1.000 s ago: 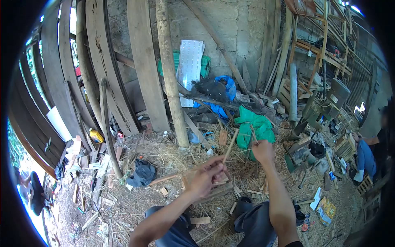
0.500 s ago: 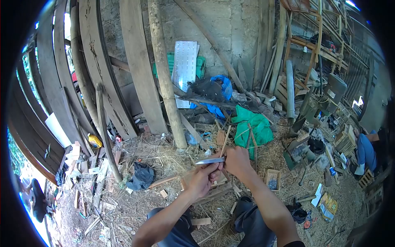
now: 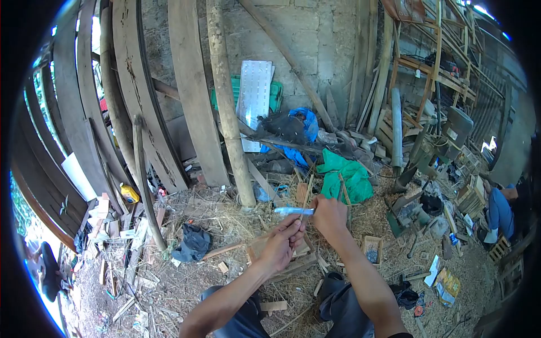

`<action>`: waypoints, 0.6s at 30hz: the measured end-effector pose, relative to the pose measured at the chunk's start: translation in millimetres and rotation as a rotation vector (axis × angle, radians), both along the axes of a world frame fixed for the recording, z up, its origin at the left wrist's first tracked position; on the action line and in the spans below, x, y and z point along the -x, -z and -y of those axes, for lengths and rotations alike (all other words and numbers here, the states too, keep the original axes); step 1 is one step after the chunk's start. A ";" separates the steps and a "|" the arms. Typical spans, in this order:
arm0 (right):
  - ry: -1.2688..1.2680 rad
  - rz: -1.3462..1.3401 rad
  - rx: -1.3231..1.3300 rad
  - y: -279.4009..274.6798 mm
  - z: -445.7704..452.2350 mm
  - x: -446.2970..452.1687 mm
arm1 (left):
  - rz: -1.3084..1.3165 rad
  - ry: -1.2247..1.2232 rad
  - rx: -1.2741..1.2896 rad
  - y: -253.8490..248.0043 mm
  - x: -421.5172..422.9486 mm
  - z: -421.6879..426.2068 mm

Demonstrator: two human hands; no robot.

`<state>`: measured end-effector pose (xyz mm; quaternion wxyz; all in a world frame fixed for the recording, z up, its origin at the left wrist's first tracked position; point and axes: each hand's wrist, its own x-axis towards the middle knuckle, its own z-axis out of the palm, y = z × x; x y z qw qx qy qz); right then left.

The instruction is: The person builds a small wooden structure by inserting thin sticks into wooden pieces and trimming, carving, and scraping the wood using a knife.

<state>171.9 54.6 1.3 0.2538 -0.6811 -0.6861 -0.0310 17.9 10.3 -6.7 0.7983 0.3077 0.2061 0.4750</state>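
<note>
My right hand is closed around a knife, most of its handle hidden in the fist. The knife blade points left and is smeared by motion. In my left hand, the fingers and thumb grip a thin wooden stick, which slants upward. The blade lies across the stick just above my left thumb. Beneath both hands, a wooden block rests on the ground between my legs, partly hidden by my left hand.
A small wooden box stands to the right, with a green plastic sheet ahead. A black plastic bag lies at left, near a wooden pole. Another person's leg shows at far right. Wood scraps litter the ground.
My right hand and the knife have shifted slightly up and to the right, away from my left hand. The blade is now blurred. My left hand keeps its hold on the stick.
</note>
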 end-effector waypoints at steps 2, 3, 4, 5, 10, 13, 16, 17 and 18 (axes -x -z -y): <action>0.168 -0.107 -0.065 8.6 -12.1 -22.1 | -0.117 0.058 -0.021 -5.7 6.3 12.8; 0.281 -0.129 0.046 14.7 -24.3 -49.4 | -0.240 0.119 -0.038 -7.9 10.0 20.8; 0.395 -0.155 0.156 20.6 -34.8 -78.2 | -0.244 0.116 -0.039 -6.9 8.7 27.9; 0.475 -0.176 0.087 30.5 -34.4 -97.3 | -0.156 0.159 -0.018 -4.6 4.3 34.7; 0.354 -0.292 0.069 17.6 -22.6 -89.8 | -0.021 0.126 0.023 1.0 13.0 8.5; 0.044 -0.407 -0.059 11.1 -13.5 -56.6 | -0.059 0.055 0.003 -3.9 14.5 -1.7; -0.132 -0.299 -0.097 -4.5 7.0 -18.1 | -0.033 0.010 0.016 -5.2 10.8 -3.9; -0.130 -0.300 -0.096 -8.2 11.2 -10.3 | -0.049 0.000 0.015 -4.9 10.2 -3.9; -0.212 -0.249 -0.102 -10.7 14.8 -3.9 | -0.066 -0.008 0.014 -4.5 9.6 -3.8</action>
